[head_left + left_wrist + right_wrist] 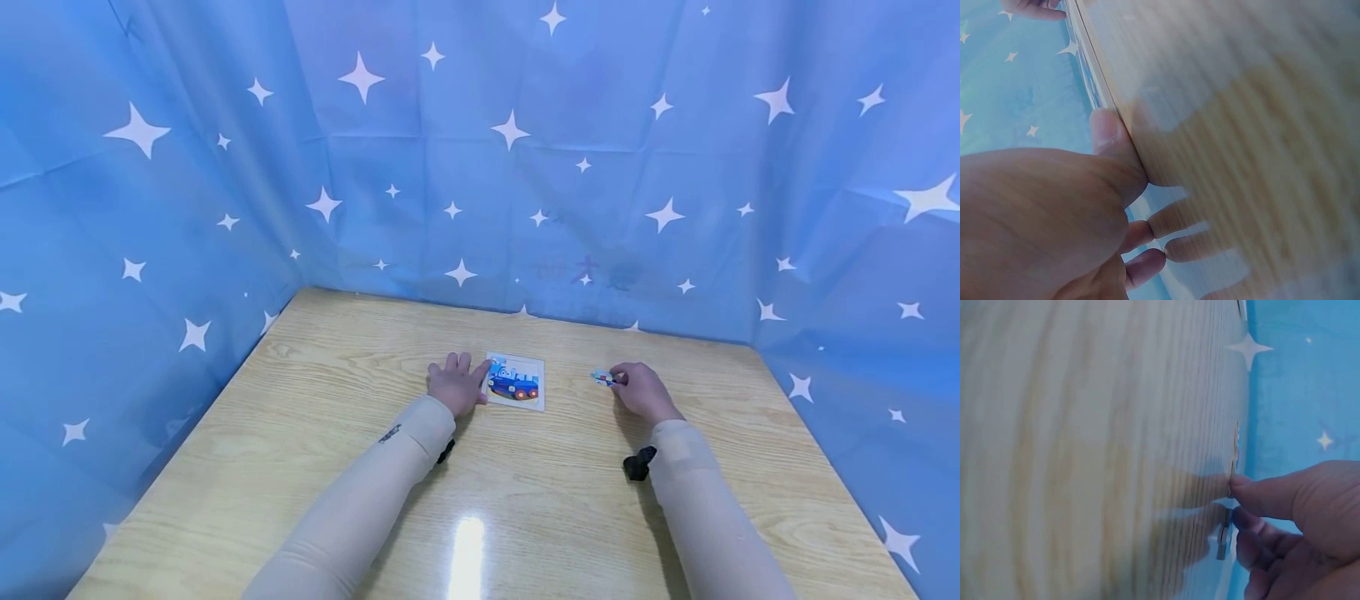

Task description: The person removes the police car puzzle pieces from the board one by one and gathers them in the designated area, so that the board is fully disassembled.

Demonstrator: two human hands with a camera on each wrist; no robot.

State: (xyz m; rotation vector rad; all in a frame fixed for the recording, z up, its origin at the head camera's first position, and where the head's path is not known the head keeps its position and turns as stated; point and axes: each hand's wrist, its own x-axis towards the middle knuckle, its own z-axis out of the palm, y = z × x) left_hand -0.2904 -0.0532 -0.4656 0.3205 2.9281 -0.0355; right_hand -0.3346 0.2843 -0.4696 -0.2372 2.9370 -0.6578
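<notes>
A small square jigsaw puzzle (514, 386) with a white border and a blue cartoon train lies near the middle of the table. My left hand (456, 385) rests at its left side, fingers spread on the tabletop, and the thumb touches the puzzle's edge. In the left wrist view this thumb (1110, 140) presses against the thin edge. To the right, my right hand (640, 390) pinches a small blue-and-red puzzle piece (602, 377) between thumb and fingers, at the table surface. Seen edge-on in the right wrist view, the piece (1235, 447) looks thin, partly covered by the fingertips.
The wooden table (360, 350) has a glossy surface that reflects both hands and a bright light spot. Blue curtains (465, 175) with white stars stand along its back and sides. Black wrist devices (639, 464) sit at the cuffs of the pale sleeves.
</notes>
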